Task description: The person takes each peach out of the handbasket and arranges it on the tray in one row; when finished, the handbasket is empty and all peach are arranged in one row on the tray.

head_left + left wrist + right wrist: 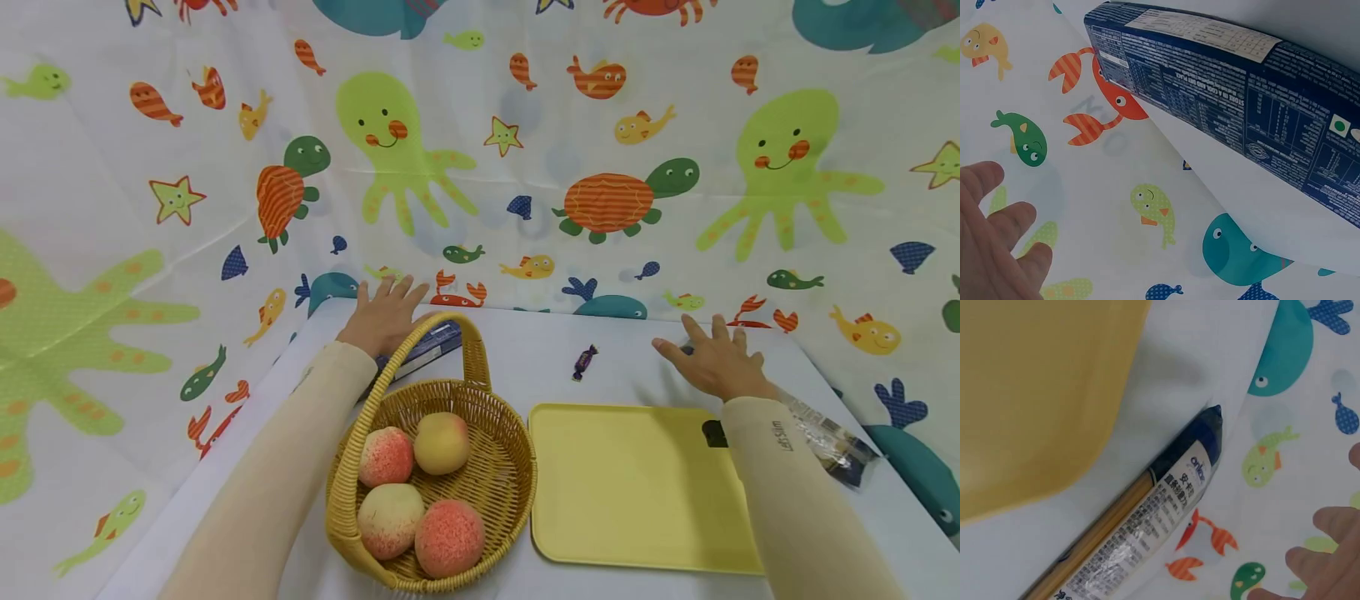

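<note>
My left hand (384, 318) is held out with spread fingers over the far left of the table, above a dark blue printed box (431, 346). The left wrist view shows that box (1222, 94) lying apart from the fingers of my left hand (997, 244). My right hand (716, 362), fingers spread as well, hovers past the far edge of a yellow tray (637, 483). Under the right forearm lies a clear packet of spaghetti (832, 442), partly hidden; its label and yellow sticks show on the packet (1147, 519) in the right wrist view. Neither hand holds anything.
A wicker basket (495, 467) with a tall handle stands at front left, holding several peaches (448, 537). Behind the tray lies a purple wrapped candy (585, 362). A small black patch (715, 433) shows at the tray's right. Sea-animal printed cloth (525, 167) hangs behind the white table.
</note>
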A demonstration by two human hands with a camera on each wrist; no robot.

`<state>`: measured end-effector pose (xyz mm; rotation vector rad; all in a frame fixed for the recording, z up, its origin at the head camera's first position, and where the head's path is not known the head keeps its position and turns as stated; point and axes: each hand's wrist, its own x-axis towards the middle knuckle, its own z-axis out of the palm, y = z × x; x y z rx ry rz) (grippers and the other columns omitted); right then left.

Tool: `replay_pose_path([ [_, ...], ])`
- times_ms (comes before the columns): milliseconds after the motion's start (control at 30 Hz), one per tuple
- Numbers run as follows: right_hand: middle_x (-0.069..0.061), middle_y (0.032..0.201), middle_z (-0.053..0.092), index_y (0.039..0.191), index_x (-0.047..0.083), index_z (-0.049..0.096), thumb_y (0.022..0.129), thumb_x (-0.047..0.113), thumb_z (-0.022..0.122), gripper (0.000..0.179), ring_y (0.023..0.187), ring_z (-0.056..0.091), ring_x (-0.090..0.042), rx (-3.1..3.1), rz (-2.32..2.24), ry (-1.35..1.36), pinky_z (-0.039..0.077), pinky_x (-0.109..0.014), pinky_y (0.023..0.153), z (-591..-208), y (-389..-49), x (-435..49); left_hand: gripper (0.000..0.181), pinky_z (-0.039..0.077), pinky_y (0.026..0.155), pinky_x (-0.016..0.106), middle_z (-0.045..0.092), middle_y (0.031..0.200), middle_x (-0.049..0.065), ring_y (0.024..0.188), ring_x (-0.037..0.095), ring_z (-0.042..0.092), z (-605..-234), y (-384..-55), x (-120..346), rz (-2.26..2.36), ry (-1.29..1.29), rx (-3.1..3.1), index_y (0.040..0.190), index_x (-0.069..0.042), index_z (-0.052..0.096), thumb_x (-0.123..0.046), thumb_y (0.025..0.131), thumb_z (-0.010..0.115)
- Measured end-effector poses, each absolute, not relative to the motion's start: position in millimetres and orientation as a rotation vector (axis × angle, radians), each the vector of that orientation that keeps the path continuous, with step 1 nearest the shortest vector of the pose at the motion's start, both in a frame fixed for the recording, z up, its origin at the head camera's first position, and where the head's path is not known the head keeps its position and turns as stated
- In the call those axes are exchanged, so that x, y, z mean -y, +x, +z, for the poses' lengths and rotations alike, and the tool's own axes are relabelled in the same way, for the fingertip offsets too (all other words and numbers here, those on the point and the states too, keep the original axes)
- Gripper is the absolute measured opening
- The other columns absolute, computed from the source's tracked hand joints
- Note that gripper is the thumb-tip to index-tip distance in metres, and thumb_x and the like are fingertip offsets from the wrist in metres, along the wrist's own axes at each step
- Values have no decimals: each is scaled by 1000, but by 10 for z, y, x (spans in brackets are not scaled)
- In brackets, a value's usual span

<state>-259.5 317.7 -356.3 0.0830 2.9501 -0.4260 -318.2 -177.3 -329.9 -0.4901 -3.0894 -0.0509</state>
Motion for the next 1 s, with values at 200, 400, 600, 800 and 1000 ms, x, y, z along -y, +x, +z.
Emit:
replay_pose_path([
  [200, -44, 161, -12, 167, 8, 3, 95, 86, 23, 108, 141, -7, -75, -2952, -436, 23, 3, -90, 105, -3560, -2615, -3098, 71, -1, 120, 75, 17, 173, 18, 159, 44, 8, -3292, -3202, 1775, -88, -490, 3097, 168, -18, 23, -58, 110, 31],
  [400, -41, 164, -9, 168, 10, 5, 97, 84, 26, 105, 144, -6, -72, -2974, -450, -93, 5, -88, 108, -3534, -2646, -2864, 76, -1, 120, 76, 16, 173, 18, 159, 43, 9, -3265, -3218, 1825, -247, -470, 3111, 169, -20, 21, -63, 108, 32],
  [600, -35, 168, -7, 169, 10, 7, 102, 71, 44, 98, 149, 3, -65, -2957, -602, -314, 14, -83, 112, -3490, -2577, -2445, 75, 13, 124, 68, 21, 171, 19, 158, 42, 16, -3214, -3120, 2000, -547, -533, 3124, 168, -13, 21, -52, 109, 45],
  [800, -22, 173, 0, 170, 18, 13, 97, 60, 66, 99, 156, 11, -50, -2855, -867, -555, 25, -75, 117, -3510, -2359, -1962, 71, 27, 122, 65, 27, 168, 22, 152, 46, 29, -3225, -2887, 2191, -707, -587, 3141, 166, -8, 26, -42, 109, 52],
  [1000, -9, 173, 19, 168, 26, 24, 95, 51, 74, 92, 157, 23, -38, -2697, -1136, -733, 30, -67, 119, -3544, -2054, -1522, 72, 41, 112, 66, 35, 164, 25, 143, 48, 44, -3367, -2615, 2405, -952, -588, 3123, 166, -9, 25, -45, 109, 52],
])
